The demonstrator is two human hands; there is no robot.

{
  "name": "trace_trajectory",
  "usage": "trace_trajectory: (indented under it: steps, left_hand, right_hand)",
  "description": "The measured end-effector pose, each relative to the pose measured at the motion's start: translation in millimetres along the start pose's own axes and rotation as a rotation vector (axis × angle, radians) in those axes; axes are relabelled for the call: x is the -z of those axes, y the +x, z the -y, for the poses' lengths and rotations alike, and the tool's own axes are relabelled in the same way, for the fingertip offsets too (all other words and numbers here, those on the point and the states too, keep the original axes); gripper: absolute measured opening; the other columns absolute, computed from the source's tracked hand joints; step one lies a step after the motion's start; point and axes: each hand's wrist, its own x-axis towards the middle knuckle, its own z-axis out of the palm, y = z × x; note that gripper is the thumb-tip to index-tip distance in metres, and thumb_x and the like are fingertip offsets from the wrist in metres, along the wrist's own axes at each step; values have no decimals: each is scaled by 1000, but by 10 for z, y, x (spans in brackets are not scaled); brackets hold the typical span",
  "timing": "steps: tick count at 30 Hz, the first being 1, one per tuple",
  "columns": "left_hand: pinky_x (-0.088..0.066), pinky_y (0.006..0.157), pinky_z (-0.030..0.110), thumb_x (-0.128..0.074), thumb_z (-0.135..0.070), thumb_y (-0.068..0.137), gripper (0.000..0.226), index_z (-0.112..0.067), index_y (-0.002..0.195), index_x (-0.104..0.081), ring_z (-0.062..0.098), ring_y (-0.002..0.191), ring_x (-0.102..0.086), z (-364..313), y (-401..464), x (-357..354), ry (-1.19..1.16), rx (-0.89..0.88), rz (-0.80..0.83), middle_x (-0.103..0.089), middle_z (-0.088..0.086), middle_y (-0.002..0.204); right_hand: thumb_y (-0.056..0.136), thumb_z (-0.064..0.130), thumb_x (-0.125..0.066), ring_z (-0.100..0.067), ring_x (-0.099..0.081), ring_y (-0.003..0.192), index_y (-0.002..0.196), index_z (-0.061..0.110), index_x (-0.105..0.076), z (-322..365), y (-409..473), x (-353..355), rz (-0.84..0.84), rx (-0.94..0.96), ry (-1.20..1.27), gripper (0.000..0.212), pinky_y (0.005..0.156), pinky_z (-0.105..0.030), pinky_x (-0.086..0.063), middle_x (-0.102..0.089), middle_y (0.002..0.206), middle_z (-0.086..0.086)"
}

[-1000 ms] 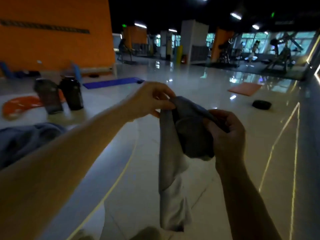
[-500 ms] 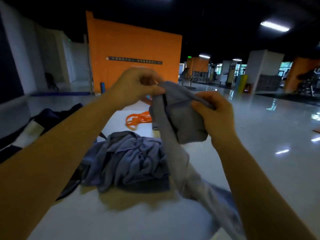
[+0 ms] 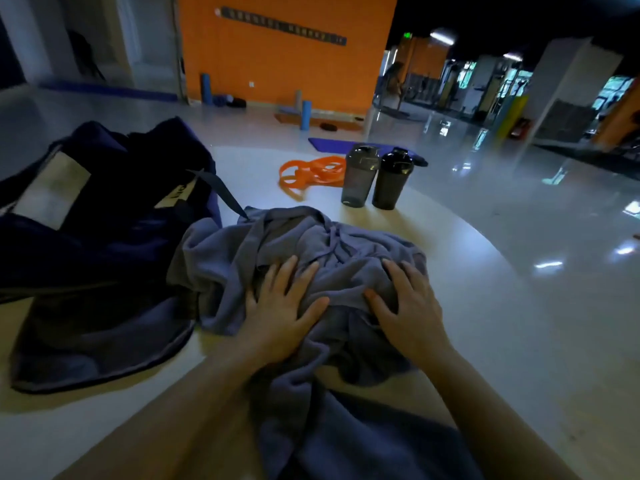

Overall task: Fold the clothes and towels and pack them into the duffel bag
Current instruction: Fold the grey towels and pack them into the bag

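Cloth heap (image 3: 311,244), grey-blue, crumpled

Both hands (image 3: 284,310) now flat on cloth (image 3: 311,244).

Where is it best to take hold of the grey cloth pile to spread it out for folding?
Probably at the far rim of the grey cloth pile, from above: a loose fold stands up there, while both hands, left hand and right hand, press its crumpled middle flat.

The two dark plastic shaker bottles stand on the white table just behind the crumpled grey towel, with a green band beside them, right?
Not quite: in the head view the band is orange, not green. The two dark plastic shaker bottles do stand on the white table behind the crumpled grey towel.
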Motion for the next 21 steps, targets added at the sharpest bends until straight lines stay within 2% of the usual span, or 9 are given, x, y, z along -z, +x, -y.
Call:
trace_trajectory:
  steps: [3,6,9,12,16,19,21]
  left_hand:
    - [5,115,51,10,-82,67,70,-57,132,20,12,143,14,73,160,-128,-10,-7,-49,16,-15,156]
    - [1,115,52,25,-83,61,76,-57,132,21,13,143,11,160,393,-167,6,-8,-88,14,-14,157]
    - [-7,115,51,17,-80,68,82,-50,144,10,17,143,4,146,651,-213,17,29,-138,8,-10,158]
    - [-12,113,52,10,-72,72,83,-45,149,0,19,143,1,101,883,-262,0,100,-167,6,-9,157]
    - [-16,111,57,10,-76,71,84,-44,149,0,21,143,-2,84,1205,-343,-19,177,-175,5,-8,157]
    - [-16,111,57,19,-82,65,94,-45,149,-2,21,143,-7,142,1456,-342,-24,211,-190,0,-7,157]
    - [-15,111,57,14,-80,66,91,-45,149,-3,21,142,-8,179,1585,-349,-29,224,-190,-1,-8,157]
  right_hand:
    - [82,72,-26,-24,-15,144,146,39,-12,-47,130,-234,-29,-35,20,74,114,-54,-20,-14,157,0]
    - [81,75,-25,-22,-26,140,145,38,-20,-161,388,-408,-54,-50,112,74,110,-54,-29,-26,153,0]
    - [83,74,-28,-20,-33,136,144,36,-26,-291,723,-518,-73,-46,180,72,107,-51,-34,-35,149,2]
    - [86,72,-33,-17,-39,133,142,34,-32,-398,1084,-570,-71,-5,247,68,106,-50,-38,-43,144,3]
    - [87,70,-37,-15,-45,128,139,34,-39,-494,1538,-672,-88,57,311,63,102,-49,-42,-49,139,6]
    - [87,65,-38,-15,-45,127,139,35,-38,-503,1789,-755,-120,62,305,60,102,-48,-42,-49,139,4]
    - [85,65,-39,-16,-44,127,140,35,-36,-498,1901,-796,-147,59,308,62,103,-48,-42,-48,140,2]
